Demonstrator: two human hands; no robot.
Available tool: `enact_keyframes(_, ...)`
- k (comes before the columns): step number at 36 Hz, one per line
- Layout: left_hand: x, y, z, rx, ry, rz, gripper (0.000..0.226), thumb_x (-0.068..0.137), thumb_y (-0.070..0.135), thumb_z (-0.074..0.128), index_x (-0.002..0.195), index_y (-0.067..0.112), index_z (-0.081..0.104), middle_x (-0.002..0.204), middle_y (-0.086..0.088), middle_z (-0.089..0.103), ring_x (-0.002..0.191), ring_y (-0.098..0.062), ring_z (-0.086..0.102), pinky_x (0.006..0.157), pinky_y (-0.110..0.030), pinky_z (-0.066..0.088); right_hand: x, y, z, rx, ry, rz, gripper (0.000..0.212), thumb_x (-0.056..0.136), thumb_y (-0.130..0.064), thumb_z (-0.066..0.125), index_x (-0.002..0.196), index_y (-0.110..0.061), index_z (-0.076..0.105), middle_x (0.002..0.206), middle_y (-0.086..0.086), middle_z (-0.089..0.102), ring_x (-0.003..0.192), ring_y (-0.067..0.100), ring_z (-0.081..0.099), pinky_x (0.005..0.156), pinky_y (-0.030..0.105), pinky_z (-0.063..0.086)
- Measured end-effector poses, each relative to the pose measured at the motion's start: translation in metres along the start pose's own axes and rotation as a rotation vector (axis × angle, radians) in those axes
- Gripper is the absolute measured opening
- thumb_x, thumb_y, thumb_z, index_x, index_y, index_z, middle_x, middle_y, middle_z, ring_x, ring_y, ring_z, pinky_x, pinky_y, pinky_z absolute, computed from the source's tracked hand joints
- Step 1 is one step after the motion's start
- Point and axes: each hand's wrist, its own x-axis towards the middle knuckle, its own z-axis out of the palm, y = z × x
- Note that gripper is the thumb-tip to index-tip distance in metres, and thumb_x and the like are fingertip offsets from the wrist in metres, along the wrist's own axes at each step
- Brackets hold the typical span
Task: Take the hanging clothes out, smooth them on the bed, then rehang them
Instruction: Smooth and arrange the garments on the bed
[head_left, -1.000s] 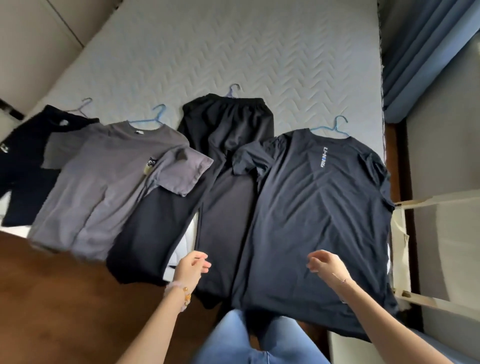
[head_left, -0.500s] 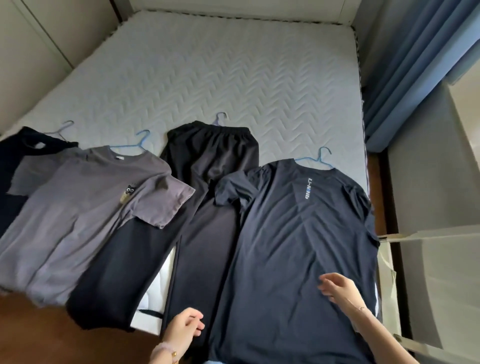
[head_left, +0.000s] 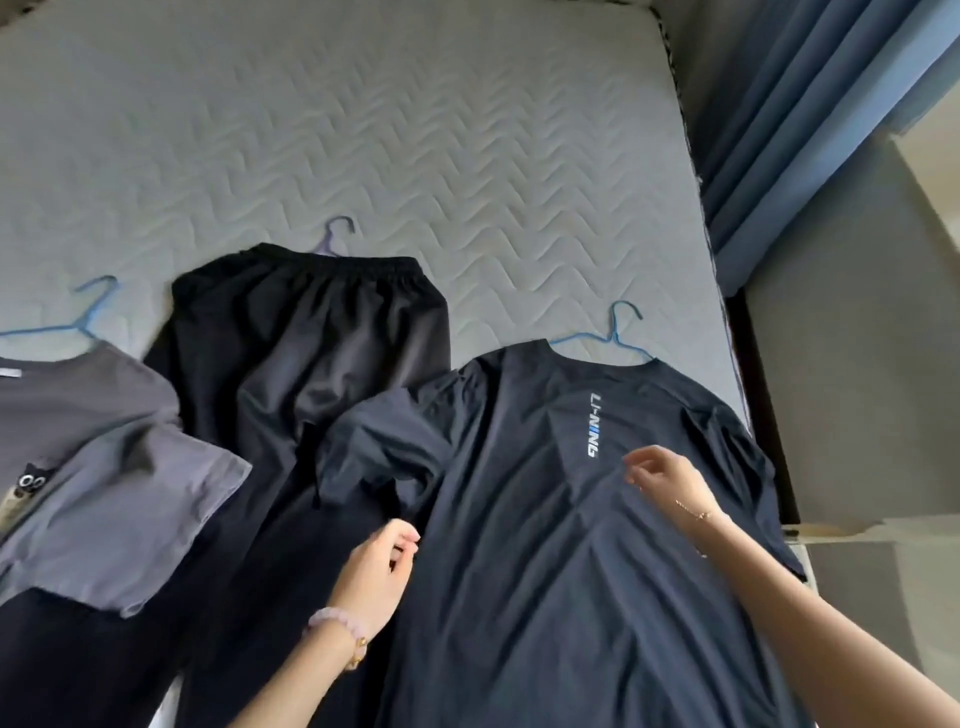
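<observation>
Navy tee (head_left: 545, 561): spread out on the right side of the bed, collar pointing away from the person. It's on a blue hanger (head_left: 613, 338), hook poking out past the neck. Its left sleeve is all bunched up and lies over the black trousers.
LI-NING print (head_left: 595, 423): runs down the chest, white with a bit of blue.
Left hand (head_left: 379, 571): right at the tee's left edge, just below that bunched sleeve. Fingers are curled in toward the thumb, so the grip looks narrow, but honestly can't tell if it has any cloth. There's a pink bead bracelet (head_left: 337, 623) on the wrist.
Right hand (head_left: 670, 483): over the chest, just right of the print, fingers loosely curled. Can't tell whether this grip pinches fabric either.
Black trousers (head_left: 311, 353): middle of the row, elastic waistband at the top, lilac hanger (head_left: 337, 236) hook showing above it.
Grey tee (head_left: 104, 493): far left on a second blue hanger (head_left: 78, 322), one sleeve draped over the trousers.
Bed (head_left: 363, 130): pale quilted mattress, zigzag stitching.
Blue curtain (head_left: 805, 104): hanging to the right of the bed.
</observation>
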Motion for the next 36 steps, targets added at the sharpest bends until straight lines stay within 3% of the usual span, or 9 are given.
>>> enact_keyframes(4,0.038,-0.01,0.006,0.247,0.146,0.166,0.017,0.091,0.011,0.046,0.098,0.022,0.058,0.1,0.015,0.057,0.094,-0.01,0.055,0.079,-0.028,0.049,0.053,-0.004,-0.002,-0.078,0.046,-0.021,0.031,0.085,-0.014,0.055,0.115,-0.016,0.062,0.102,0.002,0.067,0.1,0.022,0.062,0.081,0.028,0.043)
enact_keyframes(6,0.053,-0.012,0.007,0.401,0.236,0.285,0.028,0.088,0.021,0.039,0.104,0.018,0.062,0.105,0.011,0.062,0.099,-0.007,0.049,0.085,-0.024,0.045,0.08,-0.005,-0.006,-0.112,0.088,-0.036,0.037,0.085,-0.012,0.056,0.122,-0.012,0.058,0.114,0.007,0.067,0.107,0.024,0.061,0.09,0.031,0.043)
enact_keyframes(12,0.074,-0.044,0.014,0.675,0.114,0.341,0.048,0.087,0.034,0.032,0.12,0.014,0.062,0.125,-0.001,0.061,0.116,-0.018,0.055,0.103,-0.03,0.029,0.149,0.003,-0.024,-0.242,0.193,-0.034,0.053,0.083,-0.007,0.055,0.135,-0.004,0.045,0.134,0.021,0.053,0.124,0.036,0.049,0.104,0.041,0.038)
enact_keyframes(16,0.074,-0.056,0.016,0.688,0.088,0.362,0.06,0.098,0.04,0.011,0.127,0.012,0.057,0.131,-0.002,0.057,0.122,-0.017,0.044,0.11,-0.027,0.019,0.177,0.009,-0.03,-0.353,0.205,-0.023,0.058,0.083,-0.004,0.052,0.139,-0.001,0.039,0.138,0.027,0.046,0.128,0.04,0.042,0.108,0.042,0.033)
enact_keyframes(19,0.076,-0.053,0.015,0.662,0.106,0.387,0.06,0.098,0.04,0.012,0.126,0.011,0.056,0.13,-0.003,0.057,0.122,-0.018,0.045,0.109,-0.027,0.02,0.189,0.016,-0.031,-0.431,0.203,0.013,0.061,0.085,-0.007,0.05,0.143,-0.002,0.033,0.142,0.025,0.041,0.132,0.038,0.037,0.11,0.044,0.031)
enact_keyframes(25,0.073,-0.048,0.013,0.621,0.109,0.394,0.049,0.097,0.036,0.024,0.127,0.013,0.056,0.13,-0.002,0.056,0.123,-0.016,0.043,0.106,-0.027,0.026,0.189,0.012,-0.03,-0.419,0.25,0.055,0.047,0.09,-0.02,0.054,0.132,-0.002,0.046,0.131,0.028,0.048,0.121,0.044,0.044,0.104,0.044,0.037)
enact_keyframes(27,0.072,-0.049,0.013,0.63,0.11,0.389,0.046,0.089,0.031,0.035,0.126,0.013,0.057,0.129,-0.002,0.057,0.122,-0.015,0.042,0.104,-0.029,0.029,0.183,0.009,-0.029,-0.376,0.215,0.065,0.04,0.09,-0.022,0.056,0.124,0.0,0.051,0.124,0.029,0.055,0.117,0.043,0.049,0.096,0.042,0.039)
enact_keyframes(32,0.073,-0.045,0.01,0.675,0.081,0.382,0.045,0.086,0.029,0.036,0.123,0.016,0.059,0.124,0.002,0.06,0.116,-0.014,0.053,0.102,-0.03,0.031,0.149,0.001,-0.03,-0.341,0.173,0.011,0.027,0.094,-0.021,0.051,0.094,0.004,0.06,0.105,0.03,0.062,0.097,0.042,0.056,0.076,0.037,0.037)
enact_keyframes(36,0.061,-0.028,-0.011,0.656,0.057,0.382,0.044,0.083,0.031,0.036,0.118,0.019,0.061,0.112,0.008,0.065,0.102,-0.009,0.065,0.089,-0.022,0.051,0.097,-0.012,-0.049,-0.238,0.196,-0.036,0.02,0.093,-0.022,0.055,0.084,-0.004,0.058,0.086,0.021,0.061,0.078,0.028,0.051,0.068,0.032,0.031)
